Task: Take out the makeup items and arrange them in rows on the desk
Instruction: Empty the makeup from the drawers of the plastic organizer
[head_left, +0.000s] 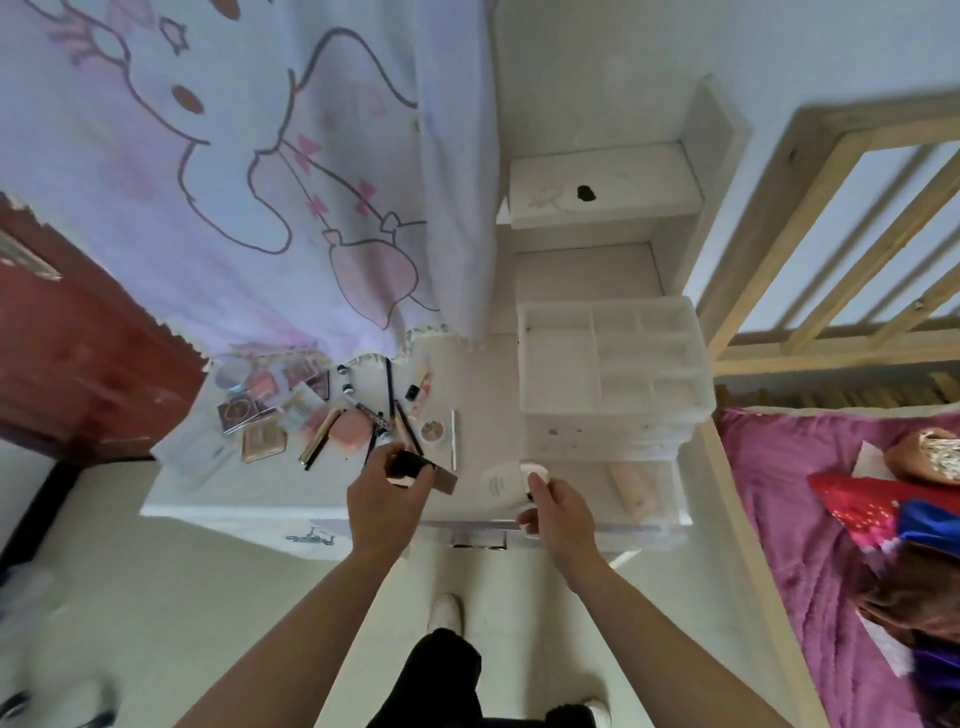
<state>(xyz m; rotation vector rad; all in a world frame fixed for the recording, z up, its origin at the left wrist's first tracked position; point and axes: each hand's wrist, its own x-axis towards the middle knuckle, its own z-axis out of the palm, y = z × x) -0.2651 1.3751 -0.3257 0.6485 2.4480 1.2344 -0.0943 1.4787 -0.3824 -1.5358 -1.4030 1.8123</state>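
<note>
The person stands at the near edge of a white counter, both arms reaching out over it. The left hand has its fingers curled round a black block-shaped makeup case, whose brownish-grey end pokes out to the right of the knuckles. The right hand grips a white round-capped jar at its cap end, thumb and fingers closed on it, the labelled body pointing left. I cannot tell whether the jar rests on the counter or is lifted off it.

Just beyond the left hand lies a loose spread of makeup items, jumbled and overlapping on the left half of the counter. Among them are a gold square palette, a round pink compact, several dark pencils crossing one another, a small round pot and a slim silver stick just to its right.

On the right half stands a clear plastic organiser with divided top compartments and drawers below. A long beige tube shows through its near lower part.

A pale curtain with a cartoon print hangs along the far left. To the right are a pale wooden bed frame and a purple blanket.
</note>
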